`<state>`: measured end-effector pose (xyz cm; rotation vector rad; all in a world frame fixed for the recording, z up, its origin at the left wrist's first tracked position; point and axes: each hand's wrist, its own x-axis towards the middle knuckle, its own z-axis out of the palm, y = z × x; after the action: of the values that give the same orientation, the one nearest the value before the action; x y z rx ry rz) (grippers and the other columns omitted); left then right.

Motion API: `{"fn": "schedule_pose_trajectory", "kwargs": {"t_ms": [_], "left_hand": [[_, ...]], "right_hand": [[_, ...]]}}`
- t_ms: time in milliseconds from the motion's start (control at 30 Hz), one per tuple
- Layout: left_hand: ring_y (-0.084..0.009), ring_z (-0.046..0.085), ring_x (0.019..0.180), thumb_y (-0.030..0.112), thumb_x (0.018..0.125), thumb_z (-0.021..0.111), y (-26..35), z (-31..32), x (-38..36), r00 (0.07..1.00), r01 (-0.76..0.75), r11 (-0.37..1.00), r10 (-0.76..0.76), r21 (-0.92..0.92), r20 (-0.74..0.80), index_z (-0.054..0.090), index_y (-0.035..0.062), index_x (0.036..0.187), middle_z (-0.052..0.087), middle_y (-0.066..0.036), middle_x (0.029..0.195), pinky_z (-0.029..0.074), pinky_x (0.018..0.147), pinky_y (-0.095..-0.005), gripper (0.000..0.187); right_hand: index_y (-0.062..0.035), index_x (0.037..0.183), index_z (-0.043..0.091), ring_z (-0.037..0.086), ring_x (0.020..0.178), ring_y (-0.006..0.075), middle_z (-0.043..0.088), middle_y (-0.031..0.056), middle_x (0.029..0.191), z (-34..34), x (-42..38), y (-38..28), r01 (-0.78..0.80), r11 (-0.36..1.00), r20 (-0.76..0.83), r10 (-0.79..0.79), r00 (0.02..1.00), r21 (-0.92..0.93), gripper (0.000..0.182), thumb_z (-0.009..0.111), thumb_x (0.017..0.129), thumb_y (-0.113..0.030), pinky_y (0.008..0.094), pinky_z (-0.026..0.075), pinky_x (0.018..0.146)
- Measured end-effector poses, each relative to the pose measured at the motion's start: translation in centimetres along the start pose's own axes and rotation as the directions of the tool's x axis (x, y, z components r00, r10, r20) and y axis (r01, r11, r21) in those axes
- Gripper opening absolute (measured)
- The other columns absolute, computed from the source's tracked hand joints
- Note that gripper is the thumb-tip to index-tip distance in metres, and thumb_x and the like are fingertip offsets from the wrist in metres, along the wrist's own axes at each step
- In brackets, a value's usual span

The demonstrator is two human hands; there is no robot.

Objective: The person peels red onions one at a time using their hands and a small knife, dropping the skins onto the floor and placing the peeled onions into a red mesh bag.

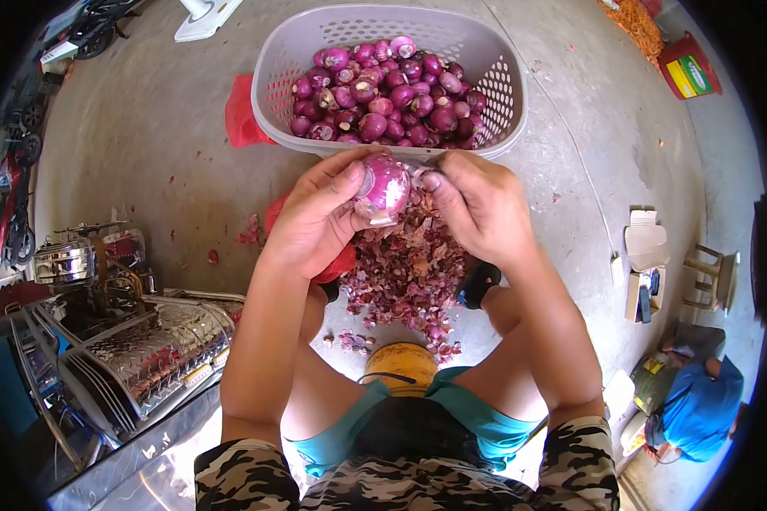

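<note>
My left hand is closed around a red onion, with the thumb on its near side. The onion's skin is shiny purple, with a pale, papery patch low on it. My right hand is right beside the onion, its thumb and fingers pinched together. A greyish bit shows at its fingertips, too small to tell whether it is skin or a blade. Just beyond both hands stands a grey plastic basket filled with peeled-looking red onions. Below the hands, a heap of loose onion skins covers the floor.
A yellow bucket is between my legs. Red netting lies by the basket. Metal machinery stands at left. At right are an open cardboard box, a small wooden stool and another person in blue.
</note>
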<state>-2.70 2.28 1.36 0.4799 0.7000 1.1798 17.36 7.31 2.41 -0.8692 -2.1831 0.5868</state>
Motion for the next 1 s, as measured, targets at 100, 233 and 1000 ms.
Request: {"fn": "schedule_pose_trajectory", "kwargs": {"t_ms": [100, 233, 1000], "left_hand": [[-0.0169, 0.065, 0.093, 0.017, 0.093, 0.055, 0.1, -0.1, 0.1, 1.0, -0.003, 1.0, 0.004, -0.03, 0.031, 0.053, -0.0003, 0.121, 0.063, -0.01, 0.107, 0.058, 0.077, -0.0324, 0.033], [-0.021, 0.064, 0.094, 0.026, 0.096, 0.049, -0.1, -0.8, 0.0, 0.999, 0.006, 0.999, -0.007, 0.04, 0.033, 0.045, 0.001, 0.128, 0.061, -0.011, 0.112, 0.055, 0.077, -0.0359, 0.04], [-0.0127, 0.057, 0.1, 0.019, 0.092, 0.059, -2.8, 0.8, 0.8, 0.958, -0.154, 0.963, 0.091, -0.222, -0.271, 0.056, 0.0057, 0.111, 0.06, -0.005, 0.107, 0.048, 0.09, -0.0274, 0.023]], "right_hand": [[-0.0058, 0.074, 0.052, 0.055, 0.058, 0.0323, 0.053, 0.0107, 0.067, 0.0, 0.0, -0.1, 0.029, 1.0, 0.058, -0.029, 0.998, 0.001, 0.021, 0.061, 0.085, -0.021, 0.0434, 0.044, 0.051], [-0.0061, 0.074, 0.052, 0.056, 0.058, 0.0325, 0.053, 0.0111, 0.067, -0.4, 0.1, -0.4, 0.052, 0.997, 0.096, -0.046, 0.994, -0.064, 0.02, 0.061, 0.085, -0.021, 0.0436, 0.044, 0.051], [0.0025, 0.118, 0.037, 0.059, 0.054, 0.0411, 0.059, 0.02, 0.062, 4.0, -1.1, -1.6, -0.125, 0.979, -0.16, 0.151, 0.975, 0.163, 0.046, 0.061, 0.086, -0.021, 0.0482, 0.046, 0.047]]}}
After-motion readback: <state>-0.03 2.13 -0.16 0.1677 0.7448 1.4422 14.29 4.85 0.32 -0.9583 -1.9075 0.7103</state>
